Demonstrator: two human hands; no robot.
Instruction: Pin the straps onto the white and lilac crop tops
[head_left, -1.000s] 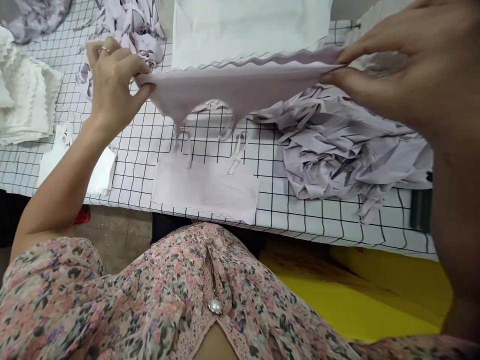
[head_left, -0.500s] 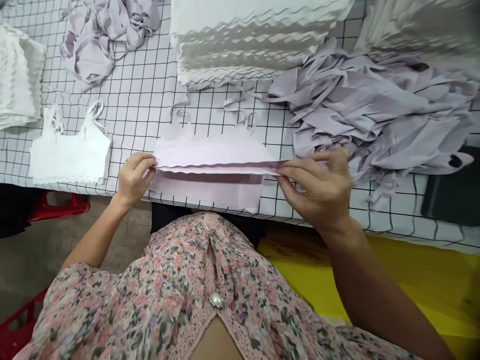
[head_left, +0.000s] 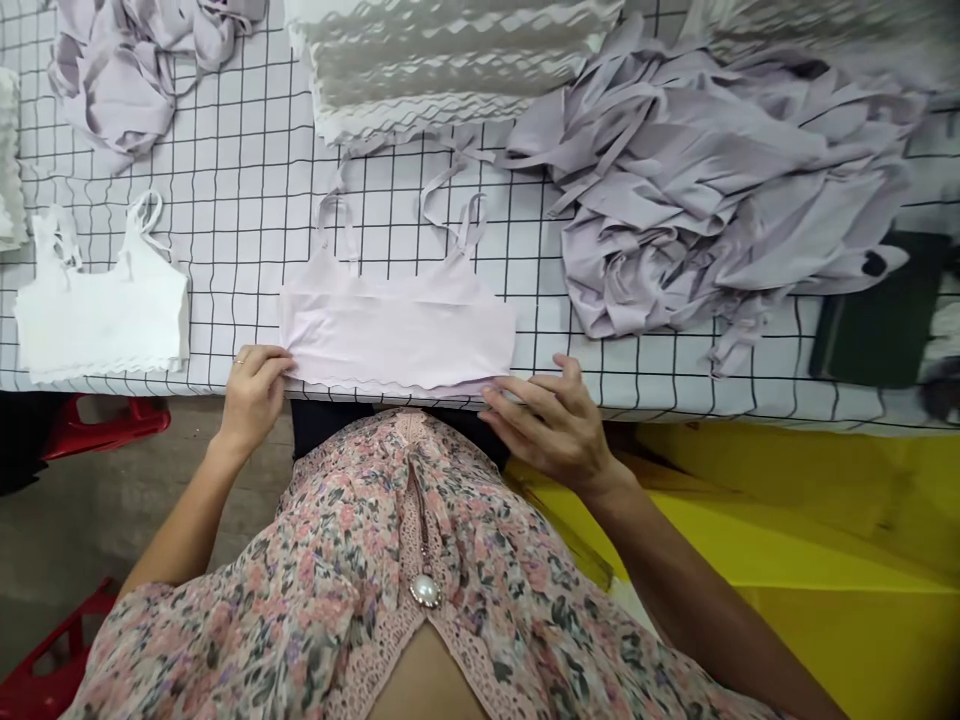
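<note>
Black grid lines cross the white worktop (head_left: 232, 220); a red stool (head_left: 112, 425) shows below its near edge. From the head view, a lilac top (head_left: 397, 335) lies on the worktop's near edge, straps pointing away, between a white top (head_left: 105, 315) and a heap of lilac fabric (head_left: 675, 190). Behind it is a white stack (head_left: 450, 60) with wavy edges.

Half a second ago the lilac top was stretched in the air above another lilac piece; now it has come down flat over that spot, so the work has passed from holding up to laying out. The left hand (head_left: 255, 395) has its grip closed, pinching the near left corner. The right hand (head_left: 555, 420) is loosely spread, fingertips at the opposite corner; whether its grip has hold of the fabric, I cannot tell.
</note>
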